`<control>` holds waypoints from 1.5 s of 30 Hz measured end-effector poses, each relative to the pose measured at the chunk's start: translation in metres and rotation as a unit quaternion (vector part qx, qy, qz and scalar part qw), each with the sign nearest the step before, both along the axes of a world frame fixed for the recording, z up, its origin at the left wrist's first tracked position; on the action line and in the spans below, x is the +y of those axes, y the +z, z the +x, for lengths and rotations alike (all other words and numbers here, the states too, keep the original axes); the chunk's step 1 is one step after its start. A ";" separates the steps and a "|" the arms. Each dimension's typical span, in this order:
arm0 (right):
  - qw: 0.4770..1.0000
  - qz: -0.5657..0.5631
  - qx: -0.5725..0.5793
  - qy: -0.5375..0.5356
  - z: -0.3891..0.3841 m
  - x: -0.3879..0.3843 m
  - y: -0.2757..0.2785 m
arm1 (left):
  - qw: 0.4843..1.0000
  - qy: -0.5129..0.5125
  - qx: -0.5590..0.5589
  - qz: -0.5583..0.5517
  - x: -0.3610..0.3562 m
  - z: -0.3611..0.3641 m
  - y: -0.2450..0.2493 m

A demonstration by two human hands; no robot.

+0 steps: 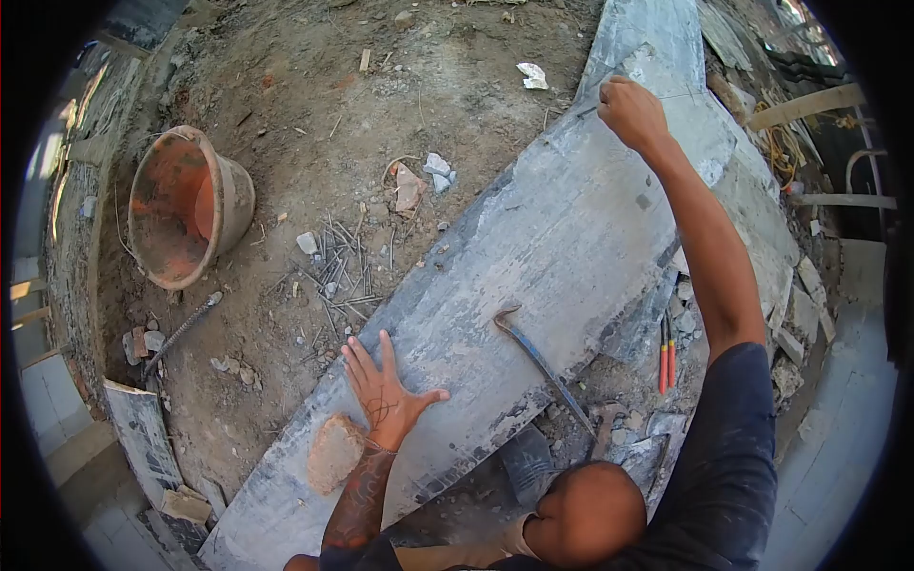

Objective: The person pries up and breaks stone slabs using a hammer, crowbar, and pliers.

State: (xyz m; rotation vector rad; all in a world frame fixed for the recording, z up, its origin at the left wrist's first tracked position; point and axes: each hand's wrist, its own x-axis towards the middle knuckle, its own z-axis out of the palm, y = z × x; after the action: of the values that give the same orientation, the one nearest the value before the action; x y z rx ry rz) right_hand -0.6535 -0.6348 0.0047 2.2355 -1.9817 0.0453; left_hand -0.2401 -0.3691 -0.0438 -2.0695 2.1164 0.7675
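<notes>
Fingers spread, my left hand lies flat on a long grey board that runs diagonally across the ground. A rough tan stone rests on the board beside my left wrist. Farther up the board, my right hand is closed near its far end, by a thin wire or line; what it grips is too small to make out. A blue pry bar with a hooked end lies across the board's near edge, between my arms.
An orange-stained bucket lies tipped at the left, near a ridged metal bar. Loose nails and stones are scattered beyond the board. Red-handled pliers and rubble lie at the right. Wooden pieces stick out at the far right.
</notes>
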 end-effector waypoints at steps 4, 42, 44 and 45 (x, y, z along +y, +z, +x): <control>0.995 -0.057 -0.058 -0.066 0.005 0.038 -0.022 | 1.000 0.006 -0.009 -0.005 -0.005 -0.001 -0.002; 0.986 0.062 -0.016 -0.157 0.010 0.019 -0.006 | 1.000 -0.002 -0.002 0.011 -0.006 0.002 -0.004; 0.973 0.113 -0.004 -0.200 0.006 -0.003 -0.002 | 1.000 -0.002 0.005 -0.004 -0.003 0.000 -0.006; 0.974 0.106 -0.006 -0.200 -0.005 -0.010 -0.009 | 1.000 0.000 0.009 0.008 -0.004 0.001 -0.006</control>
State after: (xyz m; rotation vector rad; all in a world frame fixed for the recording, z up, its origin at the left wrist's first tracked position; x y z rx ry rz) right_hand -0.6580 -0.6451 -0.0046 1.8981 -2.5066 -0.2096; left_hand -0.2389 -0.3736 -0.0493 -2.0613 2.1131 0.8041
